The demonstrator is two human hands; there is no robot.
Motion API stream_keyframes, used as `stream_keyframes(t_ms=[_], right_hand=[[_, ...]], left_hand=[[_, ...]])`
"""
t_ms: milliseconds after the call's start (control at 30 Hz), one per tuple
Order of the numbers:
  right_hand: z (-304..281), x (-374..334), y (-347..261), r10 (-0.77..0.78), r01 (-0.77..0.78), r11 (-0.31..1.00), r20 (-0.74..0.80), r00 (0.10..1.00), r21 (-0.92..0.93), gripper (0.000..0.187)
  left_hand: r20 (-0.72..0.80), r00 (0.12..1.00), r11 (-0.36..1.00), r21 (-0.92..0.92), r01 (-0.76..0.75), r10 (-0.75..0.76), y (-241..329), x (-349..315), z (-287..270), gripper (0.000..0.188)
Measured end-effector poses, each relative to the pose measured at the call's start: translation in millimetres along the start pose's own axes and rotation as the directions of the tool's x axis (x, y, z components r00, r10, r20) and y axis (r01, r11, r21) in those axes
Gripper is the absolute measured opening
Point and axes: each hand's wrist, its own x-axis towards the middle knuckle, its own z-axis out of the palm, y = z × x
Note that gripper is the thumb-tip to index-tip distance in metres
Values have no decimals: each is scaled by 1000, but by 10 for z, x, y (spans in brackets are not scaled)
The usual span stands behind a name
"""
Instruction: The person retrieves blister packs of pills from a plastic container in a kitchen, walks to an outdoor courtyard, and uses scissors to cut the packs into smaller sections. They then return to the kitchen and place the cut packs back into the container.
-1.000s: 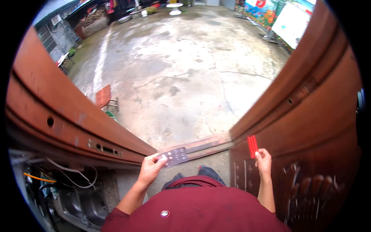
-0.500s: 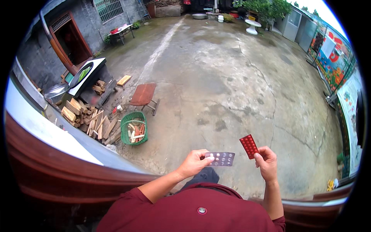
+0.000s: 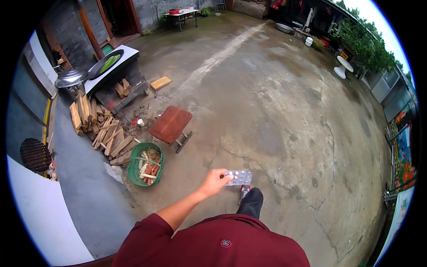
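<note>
My left hand (image 3: 212,182) is closed on one end of a clear blister pack (image 3: 240,177), pinched between thumb and fingers. Whitish tablets show in some of its pockets. The pack is held out in front of me, above the concrete and my stepping foot (image 3: 244,192). Neither my right hand nor the red blister pack shows now.
Left of me stands a green basket (image 3: 133,172) of corn cobs, beside a low reddish-brown stool (image 3: 171,124). Split firewood (image 3: 106,129) is piled near a stove (image 3: 116,82) with a dark pan (image 3: 106,63). A cracked concrete yard (image 3: 275,133) spreads ahead.
The view has turned left and I have stepped forward. My right hand and the red blister pack have gone out of view. My left hand still grips the clear pack.
</note>
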Motion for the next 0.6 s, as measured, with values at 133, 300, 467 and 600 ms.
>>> stream_keyframes(t_ms=[133, 300, 467, 600], right_hand=[[-1340, 1167, -1154, -98, 90, 993, -93, 991, -80, 21], [-4297, 2899, -4038, -423, 420, 899, -503, 753, -127, 24], [-6644, 1995, -8308, -727, 882, 434, -649, 223, -183, 20], [-6628, 963, -10496, -890, 997, -10, -454, -46, -80, 9]], left_hand=[[-487, 869, 955, 211, 209, -83, -1205, 1029, -899, 23], [-846, 442, 439, 289, 851, -299, -1959, 411, -1997, 22], [-863, 26, 272, -130, 954, -504, -2153, -14, -2432, 25], [-790, -174, 207, -355, 912, -588, -2631, 442, -2386, 25]])
